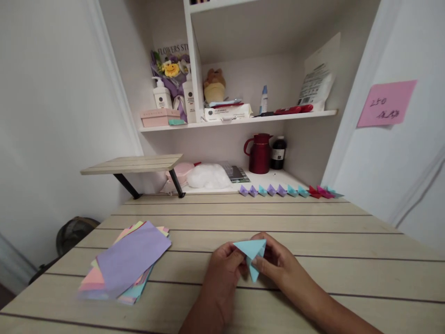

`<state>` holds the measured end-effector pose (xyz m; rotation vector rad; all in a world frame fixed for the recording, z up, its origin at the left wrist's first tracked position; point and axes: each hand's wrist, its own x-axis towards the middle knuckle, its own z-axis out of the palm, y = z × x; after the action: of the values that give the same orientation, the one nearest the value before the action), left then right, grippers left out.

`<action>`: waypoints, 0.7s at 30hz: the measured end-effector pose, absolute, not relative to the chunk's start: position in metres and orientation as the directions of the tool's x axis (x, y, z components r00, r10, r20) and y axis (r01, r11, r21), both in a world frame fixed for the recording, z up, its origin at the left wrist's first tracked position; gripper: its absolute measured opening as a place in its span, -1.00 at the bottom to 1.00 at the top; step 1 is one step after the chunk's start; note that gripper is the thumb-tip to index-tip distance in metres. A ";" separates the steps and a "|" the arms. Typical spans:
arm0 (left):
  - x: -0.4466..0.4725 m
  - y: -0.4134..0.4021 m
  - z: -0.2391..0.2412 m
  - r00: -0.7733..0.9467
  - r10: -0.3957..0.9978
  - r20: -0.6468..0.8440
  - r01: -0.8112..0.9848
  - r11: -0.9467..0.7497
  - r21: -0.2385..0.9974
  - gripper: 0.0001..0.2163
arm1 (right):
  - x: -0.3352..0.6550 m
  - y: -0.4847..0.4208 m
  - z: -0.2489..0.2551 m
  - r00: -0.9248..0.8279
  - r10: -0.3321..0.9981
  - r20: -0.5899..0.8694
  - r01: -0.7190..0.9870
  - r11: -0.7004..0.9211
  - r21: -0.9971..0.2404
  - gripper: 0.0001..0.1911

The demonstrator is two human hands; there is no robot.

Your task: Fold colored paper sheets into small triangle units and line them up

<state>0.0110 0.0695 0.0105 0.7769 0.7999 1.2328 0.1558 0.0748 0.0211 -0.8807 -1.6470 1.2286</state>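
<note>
A light blue piece of folded paper [251, 250] is held between my two hands, just above the wooden table. It shows a wide triangular flap on top and a point hanging down toward me. My left hand [227, 260] pinches its left side between thumb and fingers. On the opposite side my right hand [276, 260] grips it, the thumb pressed on the front and the fingers behind. The fingers hide the paper's back and parts of both edges.
A stack of coloured paper sheets [134, 260], purple uppermost, lies on the left of the table [194, 218]. Several folded paper boats [281, 190] line the back edge. Behind them stand a red jug [260, 155] and a dark bottle [278, 153]; a small raised shelf [135, 163] is at left.
</note>
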 end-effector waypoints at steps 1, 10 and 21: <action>0.011 0.071 0.009 0.145 0.984 -0.105 -0.497 0.164 0.852 -0.70 | 0.155 0.076 0.019 -0.348 0.909 0.230 0.043 0.260 -0.965 -0.92; 0.011 0.065 0.011 -0.425 0.793 0.436 0.396 -0.271 0.878 -0.87 | 0.164 0.095 0.006 -0.043 0.969 0.242 0.326 0.242 -0.914 -0.92; 0.029 0.048 0.010 -0.084 0.959 0.270 0.535 -0.185 0.824 -0.87 | 0.157 0.082 0.009 -0.124 0.920 0.371 0.682 0.350 -0.642 -0.89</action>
<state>0.0288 0.0475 0.0102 1.7289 1.6156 1.2009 0.1567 0.0824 0.0088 -1.4016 -1.8765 0.4099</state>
